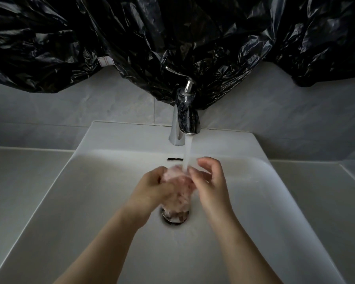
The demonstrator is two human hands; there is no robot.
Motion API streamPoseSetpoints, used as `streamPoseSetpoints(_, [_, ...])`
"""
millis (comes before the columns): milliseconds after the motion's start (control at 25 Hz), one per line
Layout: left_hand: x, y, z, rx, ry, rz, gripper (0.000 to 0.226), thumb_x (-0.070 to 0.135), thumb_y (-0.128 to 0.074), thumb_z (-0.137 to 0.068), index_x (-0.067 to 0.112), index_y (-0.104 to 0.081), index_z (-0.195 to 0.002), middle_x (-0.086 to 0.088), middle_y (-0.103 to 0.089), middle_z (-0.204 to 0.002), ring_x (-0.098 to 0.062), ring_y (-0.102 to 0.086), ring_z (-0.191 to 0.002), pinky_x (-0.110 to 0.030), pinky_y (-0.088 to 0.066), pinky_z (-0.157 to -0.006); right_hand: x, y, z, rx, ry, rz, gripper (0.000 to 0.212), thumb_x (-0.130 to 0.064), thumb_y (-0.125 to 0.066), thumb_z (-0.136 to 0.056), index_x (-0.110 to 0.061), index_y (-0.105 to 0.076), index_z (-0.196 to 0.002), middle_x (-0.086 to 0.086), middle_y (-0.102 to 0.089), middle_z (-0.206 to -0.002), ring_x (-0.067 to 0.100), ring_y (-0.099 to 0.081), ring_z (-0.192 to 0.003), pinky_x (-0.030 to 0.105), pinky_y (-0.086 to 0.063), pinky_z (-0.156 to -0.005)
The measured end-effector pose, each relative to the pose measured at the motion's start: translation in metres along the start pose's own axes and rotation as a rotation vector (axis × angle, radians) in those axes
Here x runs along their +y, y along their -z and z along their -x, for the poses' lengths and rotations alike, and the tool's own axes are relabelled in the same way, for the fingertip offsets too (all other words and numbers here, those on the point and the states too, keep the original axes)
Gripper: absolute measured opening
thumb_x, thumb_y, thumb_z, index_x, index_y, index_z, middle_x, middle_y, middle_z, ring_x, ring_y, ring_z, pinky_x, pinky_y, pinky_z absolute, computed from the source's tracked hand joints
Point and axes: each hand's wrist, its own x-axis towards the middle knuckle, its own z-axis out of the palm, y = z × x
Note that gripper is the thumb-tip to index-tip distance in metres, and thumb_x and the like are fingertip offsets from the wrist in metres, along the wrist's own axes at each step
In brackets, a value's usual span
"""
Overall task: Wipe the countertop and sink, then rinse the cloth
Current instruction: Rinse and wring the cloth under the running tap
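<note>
A pale pink cloth (177,185), bunched and blurred, hangs between both hands over the white sink (103,193). Water (188,154) runs from the chrome tap (180,124) onto the top of the cloth. My left hand (152,188) grips the cloth's left side with curled fingers. My right hand (210,184) is at its right side, fingers bent, fingertips against the cloth under the stream. The cloth's lower end dangles above the round drain (175,219).
Light countertop (14,181) lies left of the basin and more countertop (324,201) lies to its right. Black plastic sheeting (172,37) hangs over the grey tiled wall behind the tap. An overflow slot (175,159) sits in the basin's back wall.
</note>
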Motion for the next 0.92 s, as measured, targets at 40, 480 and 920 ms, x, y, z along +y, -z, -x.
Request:
streamPoseSetpoints(40, [0.001,0.001,-0.001,0.01,0.02,0.135,0.034,0.028,-0.071,-0.073,0.002,-0.059,-0.091,-0.006,-0.06,-0.064,-0.02,-0.055,-0.057,-0.028,-0.039,-0.052,0.001,-0.002,0.002,-0.055,0.054,0.072,0.019,-0.034,-0.069,-0.079,-0.033,-0.052,-0.087,-0.009,-0.058,-0.099,0.007,-0.058,-0.09,0.021,-0.047,-0.077])
streamPoseSetpoints(480, [0.002,0.003,-0.006,0.186,-0.016,-0.198,0.015,0.018,-0.076,-0.075,0.019,-0.061,-0.073,0.014,-0.047,-0.044,-0.002,-0.037,-0.039,-0.014,-0.031,-0.042,0.004,0.0,-0.005,0.059,0.06,0.191,0.029,-0.008,-0.062,-0.088,-0.031,-0.055,-0.071,-0.004,-0.065,-0.08,0.012,-0.062,-0.076,0.023,-0.05,-0.073])
streamPoseSetpoints(920, [0.001,-0.002,-0.004,0.118,0.031,0.357,0.007,0.003,-0.056,-0.088,0.002,-0.05,-0.092,-0.013,-0.061,-0.079,-0.018,-0.062,-0.064,-0.03,-0.051,-0.055,-0.003,0.003,-0.004,-0.005,-0.003,0.398,0.016,-0.016,-0.055,-0.092,-0.016,-0.057,-0.076,-0.008,-0.063,-0.072,0.009,-0.058,-0.069,0.012,-0.04,-0.063])
